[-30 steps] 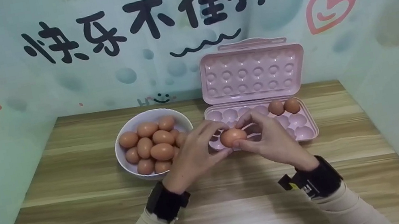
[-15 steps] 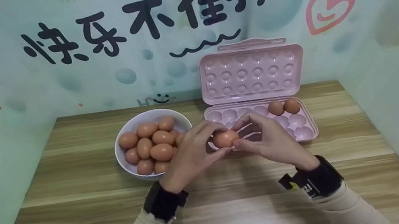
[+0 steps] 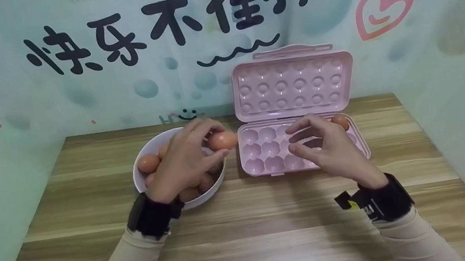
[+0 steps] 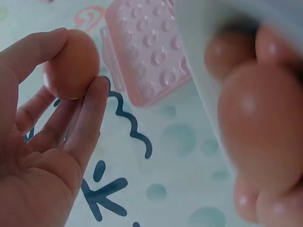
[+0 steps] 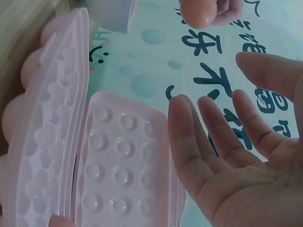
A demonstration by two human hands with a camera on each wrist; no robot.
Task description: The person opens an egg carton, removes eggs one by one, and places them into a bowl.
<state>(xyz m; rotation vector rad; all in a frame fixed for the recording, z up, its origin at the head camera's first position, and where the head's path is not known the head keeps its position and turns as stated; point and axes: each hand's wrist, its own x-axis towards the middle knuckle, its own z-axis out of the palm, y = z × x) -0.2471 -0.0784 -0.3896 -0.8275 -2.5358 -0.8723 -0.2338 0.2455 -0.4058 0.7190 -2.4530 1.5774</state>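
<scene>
In the head view my left hand [image 3: 185, 160] pinches a brown egg [image 3: 222, 141] between thumb and fingers, above the right side of a white bowl [image 3: 202, 200]. The left wrist view shows that egg [image 4: 73, 64] at the fingertips, apart from the eggs in the bowl. Several brown eggs [image 3: 149, 163] lie in the bowl, partly covered by the hand. My right hand [image 3: 333, 146] hovers over the pink egg carton [image 3: 267, 134], fingers spread and relaxed, holding nothing. One egg [image 3: 340, 122] shows in the carton's back right cup; the right hand hides cups beside it.
The carton's dimpled lid [image 3: 295, 90] stands raised at the back, near the printed backdrop [image 3: 112, 99]. Bowl and carton stand side by side, a narrow gap between them, on a wood-grain table [image 3: 252, 242]. Backdrop cloth also hangs at both sides.
Both hands were together at the egg over the carton. The right hand has let go and moved right; the left has carried the egg left and back to the bowl.
</scene>
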